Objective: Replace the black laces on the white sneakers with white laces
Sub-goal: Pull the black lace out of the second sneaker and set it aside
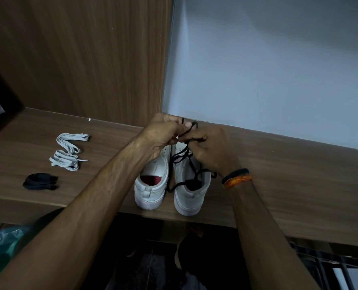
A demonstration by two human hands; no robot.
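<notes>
Two white sneakers stand side by side on the wooden shelf (288, 185), heels toward me. The left sneaker (152, 185) has no lace and shows a red insole. The right sneaker (189, 193) carries a loose black lace (185, 158) that trails over its opening. My left hand (163, 137) and my right hand (211, 149) meet above the sneakers' toes, and both pinch loops of this black lace. Two bundles of white laces (69, 150) lie on the shelf to the left. A folded black lace (40, 181) lies in front of them.
A wood-grain panel (79, 59) rises behind the shelf's left part and a pale wall (268, 70) behind its right part. A small white bit (89, 119) lies at the back. Below the shelf edge are a plastic bag (0, 239) and dark floor.
</notes>
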